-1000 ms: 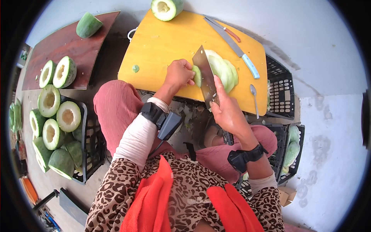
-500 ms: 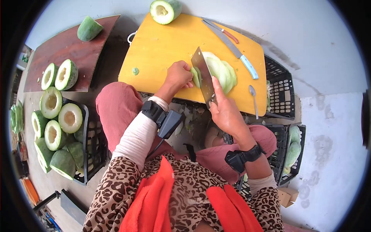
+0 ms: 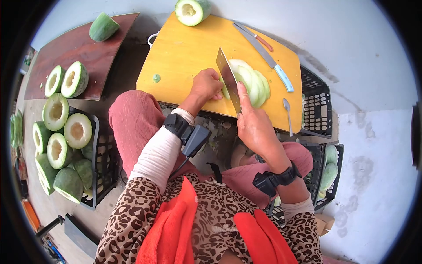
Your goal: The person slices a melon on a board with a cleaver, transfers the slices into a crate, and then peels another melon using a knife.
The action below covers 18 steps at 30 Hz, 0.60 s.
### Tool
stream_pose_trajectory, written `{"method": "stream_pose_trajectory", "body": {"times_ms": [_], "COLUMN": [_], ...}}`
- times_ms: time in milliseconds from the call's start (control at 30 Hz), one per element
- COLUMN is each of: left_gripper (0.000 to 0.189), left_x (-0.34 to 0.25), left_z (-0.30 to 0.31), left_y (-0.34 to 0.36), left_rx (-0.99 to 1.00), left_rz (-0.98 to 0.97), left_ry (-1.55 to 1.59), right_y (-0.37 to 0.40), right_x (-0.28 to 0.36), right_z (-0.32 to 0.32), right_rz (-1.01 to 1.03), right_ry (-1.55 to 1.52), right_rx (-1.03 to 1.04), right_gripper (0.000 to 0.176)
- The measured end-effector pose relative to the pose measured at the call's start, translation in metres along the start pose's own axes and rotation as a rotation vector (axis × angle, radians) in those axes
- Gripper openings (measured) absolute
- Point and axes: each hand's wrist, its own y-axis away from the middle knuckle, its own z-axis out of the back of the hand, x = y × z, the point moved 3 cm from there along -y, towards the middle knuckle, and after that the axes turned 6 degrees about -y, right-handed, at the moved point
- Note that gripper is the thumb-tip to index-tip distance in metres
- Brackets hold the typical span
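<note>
My right hand [image 3: 255,125] is wrapped round the handle end of a broad-bladed cleaver [image 3: 227,72], its index finger laid along the blade. The blade stands on edge on the yellow board [image 3: 184,53]. Left of it, my left hand [image 3: 206,86] has its fingers curled against a small pale green winter melon piece [image 3: 225,90], mostly hidden by the hand and blade. On the blade's right side, thin winter melon slices [image 3: 252,83] lie fanned out and overlapping.
A long knife with a light blue handle [image 3: 283,78], a smaller brown-handled knife [image 3: 264,42] and a spoon [image 3: 287,112] lie at the right. A hollowed winter melon half [image 3: 192,12] stands at the back. Several more fill a black crate [image 3: 97,176] at left, beside a dark red board [image 3: 83,53].
The cleaver has shifted slightly left, and less of the melon piece shows between it and my left hand. Both hands keep their grip. The whole view has tilted a little.
</note>
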Motion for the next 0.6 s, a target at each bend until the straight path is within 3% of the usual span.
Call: {"method": "stream_pose_trajectory", "body": {"times_ms": [600], "left_gripper": [0.016], "left_x": [0.001], "left_z": [-0.001], "left_y": [0.000], "left_rx": [-0.009], "left_rz": [-0.015], "left_ry": [-0.062], "right_y": [0.003], "right_x": [0.019], "right_z": [0.005], "right_rz": [-0.068], "right_ry": [0.158], "right_rx": [0.056], "right_gripper": [0.071]}}
